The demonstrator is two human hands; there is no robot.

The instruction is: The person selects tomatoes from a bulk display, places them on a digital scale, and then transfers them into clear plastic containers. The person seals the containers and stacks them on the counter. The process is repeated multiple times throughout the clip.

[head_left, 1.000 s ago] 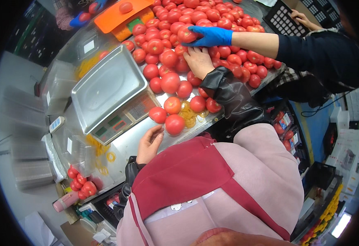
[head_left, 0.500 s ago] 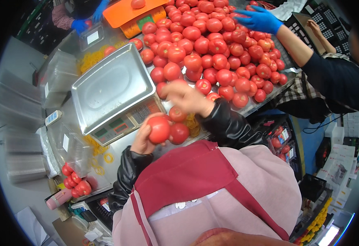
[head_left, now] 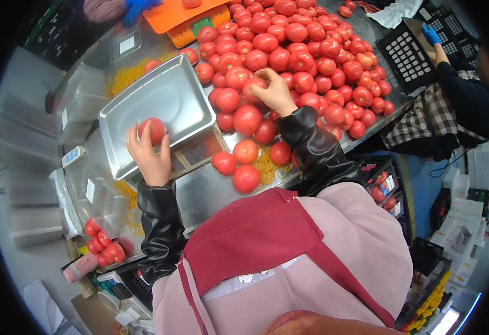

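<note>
Holds a red tomato (head_left: 154, 132) in the left hand (head_left: 149, 159), over the lower left part of the scale pan (head_left: 172, 95), with fingers and thumb closed round opposite sides. Cannot tell resting on the metal from hovering just above. Differs here from half a second ago: no longer grips a tomato below the pan's right corner, but within the pan's outline, bare at that time.

Reaches with the right hand (head_left: 276, 94) into the tomato pile (head_left: 300, 50) to the right of the pan, gripping a second tomato (head_left: 253, 88) there with bent fingers, instead of passing, blurred, close by the pan's right corner as before. Shows the co-worker's blue-gloved hand (head_left: 430, 34) far to the right of the pan, near a black crate (head_left: 406, 58), rather than stretched out over the pile. Keeps three loose tomatoes (head_left: 245, 178) below the pan's right corner, next to yellow rubber bands (head_left: 266, 167).

Presents the left hand's tomato as nearly round, without a readable long axis; cannot tell the direction of its stem end, partly covered by fingers. Likewise shows a rounded outline for the right hand's tomato, upper right of the pan's right corner, with its heading impossible to tell. Runs the pan's own long axis from lower left to upper right.
</note>
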